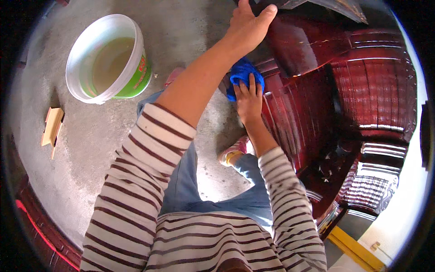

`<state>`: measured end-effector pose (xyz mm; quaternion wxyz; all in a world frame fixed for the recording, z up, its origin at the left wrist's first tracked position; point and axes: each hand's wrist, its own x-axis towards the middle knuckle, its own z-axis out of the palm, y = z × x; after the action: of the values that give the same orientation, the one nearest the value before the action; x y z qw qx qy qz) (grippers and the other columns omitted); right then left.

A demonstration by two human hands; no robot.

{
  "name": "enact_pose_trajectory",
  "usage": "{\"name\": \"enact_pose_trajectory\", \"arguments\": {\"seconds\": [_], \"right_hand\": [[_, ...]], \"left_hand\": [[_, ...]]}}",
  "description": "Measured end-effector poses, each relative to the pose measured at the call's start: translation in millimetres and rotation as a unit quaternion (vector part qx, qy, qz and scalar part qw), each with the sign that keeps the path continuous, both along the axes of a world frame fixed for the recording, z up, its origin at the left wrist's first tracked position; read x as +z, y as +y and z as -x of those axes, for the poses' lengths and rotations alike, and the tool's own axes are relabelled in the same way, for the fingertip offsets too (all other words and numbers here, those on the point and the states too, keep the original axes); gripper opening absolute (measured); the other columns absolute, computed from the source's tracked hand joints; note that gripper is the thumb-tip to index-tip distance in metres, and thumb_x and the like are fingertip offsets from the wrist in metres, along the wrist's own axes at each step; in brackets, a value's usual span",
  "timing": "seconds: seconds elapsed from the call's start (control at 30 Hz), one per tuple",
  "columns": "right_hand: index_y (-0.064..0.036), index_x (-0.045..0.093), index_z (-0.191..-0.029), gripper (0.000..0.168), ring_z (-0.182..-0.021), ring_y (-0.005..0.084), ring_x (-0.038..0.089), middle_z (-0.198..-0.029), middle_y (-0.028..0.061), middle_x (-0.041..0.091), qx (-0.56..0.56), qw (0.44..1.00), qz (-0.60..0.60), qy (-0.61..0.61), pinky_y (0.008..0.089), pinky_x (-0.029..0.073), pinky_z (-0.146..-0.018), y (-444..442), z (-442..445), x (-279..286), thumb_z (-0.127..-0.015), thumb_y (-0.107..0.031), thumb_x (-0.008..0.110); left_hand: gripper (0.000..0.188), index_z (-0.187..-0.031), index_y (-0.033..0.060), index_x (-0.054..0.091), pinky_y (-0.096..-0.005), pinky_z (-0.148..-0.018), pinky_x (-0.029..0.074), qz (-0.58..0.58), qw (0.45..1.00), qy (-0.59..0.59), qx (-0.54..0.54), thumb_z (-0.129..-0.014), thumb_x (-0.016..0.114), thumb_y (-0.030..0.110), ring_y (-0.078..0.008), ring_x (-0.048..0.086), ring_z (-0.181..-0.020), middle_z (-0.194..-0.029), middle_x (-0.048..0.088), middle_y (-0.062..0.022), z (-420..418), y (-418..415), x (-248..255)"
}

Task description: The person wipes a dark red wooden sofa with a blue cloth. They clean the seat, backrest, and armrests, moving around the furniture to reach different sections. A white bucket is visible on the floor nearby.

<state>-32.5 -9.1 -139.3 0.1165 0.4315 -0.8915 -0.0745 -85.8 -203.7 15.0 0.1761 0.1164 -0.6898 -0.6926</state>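
Observation:
My right hand (pixel 249 103) presses a bunched blue cloth (pixel 244 76) against the near edge of glossy dark red wooden furniture (pixel 289 115). Its fingers are spread over the cloth, which is partly hidden under them. My left hand (pixel 249 25) reaches farther forward, to the top of the view, beside a raised dark red panel (pixel 295 44). Its thumb stands apart; some of its fingers are cut off by the picture's edge, and nothing shows in it.
A white and green plastic bucket (pixel 117 91) with cloudy water stands on the concrete floor (pixel 102 136) at the left. A small folded piece of cardboard (pixel 52 127) lies below it. A yellow bar (pixel 355 250) is at the lower right, and more dark red furniture (pixel 44 234) at the lower left.

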Motion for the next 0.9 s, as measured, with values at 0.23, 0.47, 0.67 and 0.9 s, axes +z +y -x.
{"name": "enact_pose_trajectory", "arguments": {"seconds": [0.23, 0.47, 0.67, 0.9], "right_hand": [[-0.011, 0.069, -0.106, 0.029, -0.135, 0.0295, 0.028, -0.121, 0.0065, 0.056, 0.044, 0.949, -0.297, -0.098, 0.0499, 0.024, -0.107, 14.5, -30.3, -69.9, -0.081, -0.016, 0.055], [-0.015, 0.073, -0.083, 0.015, -0.121, 0.0272, 0.043, -0.1, 0.0008, 0.065, -0.069, 0.958, -0.213, -0.181, 0.0482, 0.035, -0.093, 105.4, -82.6, -62.6, -0.073, -0.016, 0.062], [-0.02, 0.073, -0.091, 0.037, -0.101, 0.0315, 0.055, -0.099, 0.0061, 0.067, -0.239, 0.901, 0.196, -0.303, 0.0392, 0.044, -0.087, 156.7, -79.5, 57.1, -0.059, -0.003, 0.066], [-0.007, 0.072, -0.098, 0.03, -0.083, 0.019, 0.066, -0.093, 0.0109, 0.071, -0.301, 0.803, 0.47, -0.208, 0.0294, 0.051, -0.079, 208.9, -52.1, 116.9, -0.069, -0.002, 0.069]], "left_hand": [[0.077, -0.143, 0.0043, 0.025, -0.0466, -0.108, 0.024, 0.134, 0.988, 0.026, 0.066, -0.09, 0.045, 0.057, -0.0358, 0.03, -0.133, -0.141, 0.032, -0.0221, 14.8, -27.7, -31.6], [0.079, -0.136, 0.0004, 0.039, -0.0396, -0.103, 0.031, -0.19, 0.975, -0.003, 0.118, -0.089, 0.044, 0.063, -0.0285, 0.042, -0.122, -0.133, 0.044, -0.0194, -44.6, -82.3, 5.7], [0.057, -0.131, 0.0061, 0.047, -0.0369, -0.101, 0.033, -0.03, 0.987, -0.158, 0.016, -0.093, 0.046, 0.048, -0.0227, 0.048, -0.119, -0.123, 0.056, -0.0089, -168.3, -128.0, -50.2], [0.045, -0.116, -0.0012, 0.059, -0.0403, -0.097, 0.041, 0.324, 0.771, -0.412, -0.361, -0.098, 0.038, 0.035, -0.0319, 0.058, -0.109, -0.116, 0.062, -0.0198, -392.1, -138.5, -295.3]]}}
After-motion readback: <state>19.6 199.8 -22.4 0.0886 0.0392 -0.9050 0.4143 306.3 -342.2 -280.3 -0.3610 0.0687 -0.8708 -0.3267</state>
